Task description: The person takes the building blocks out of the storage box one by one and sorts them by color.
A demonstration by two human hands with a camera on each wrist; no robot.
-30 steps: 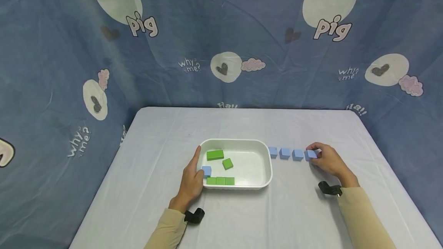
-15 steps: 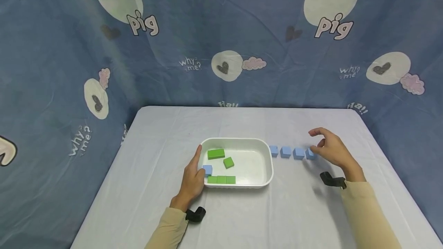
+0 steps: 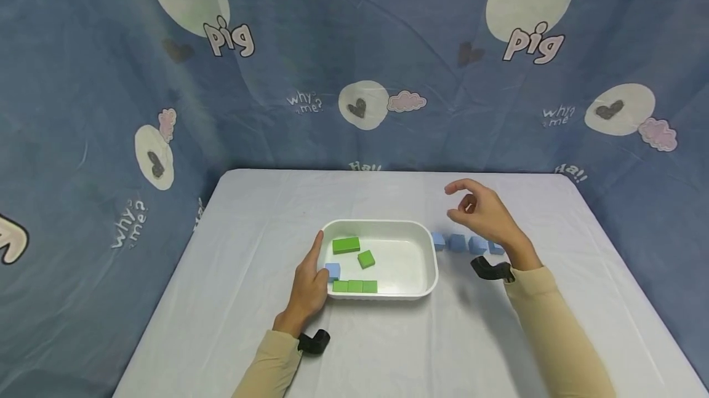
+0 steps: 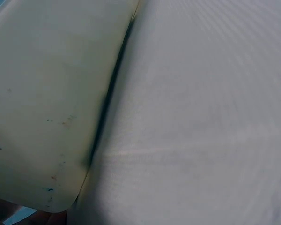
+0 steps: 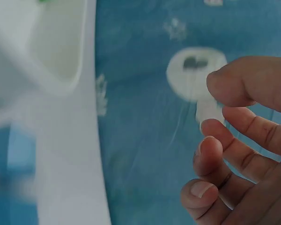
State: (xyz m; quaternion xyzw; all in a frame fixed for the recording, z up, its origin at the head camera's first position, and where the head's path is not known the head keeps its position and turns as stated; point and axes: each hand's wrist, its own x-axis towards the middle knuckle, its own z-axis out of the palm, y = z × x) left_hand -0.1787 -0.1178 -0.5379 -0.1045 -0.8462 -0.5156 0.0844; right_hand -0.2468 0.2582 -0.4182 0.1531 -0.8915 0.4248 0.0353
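In the head view, a white rectangular tray (image 3: pixel 407 290) sits mid-table. My left hand (image 3: pixel 304 290) grips its left side, index finger along the rim and thumb over the edge. Inside lie a long green block (image 3: pixel 346 245), a tilted green block (image 3: pixel 366 259), a row of green blocks (image 3: pixel 355 286) by the near wall and a blue block (image 3: pixel 333 270) beside my thumb. Several blue blocks (image 3: pixel 456 243) line up right of the tray. Above that row hovers my right hand (image 3: pixel 487 216), fingers loosely bent and holding nothing; its wrist partly covers the rightmost blocks.
A white cloth covers the table (image 3: pixel 382 355). Behind it and at the sides hangs a blue printed curtain (image 3: pixel 277 139). A black wrist camera is strapped on each arm, the right one (image 3: pixel 490 269) overlapping the blue row in the head view.
My right hand has let go of the rightmost blue block, lifted, and moved left over the row. The left hand and the tray have stayed in place.
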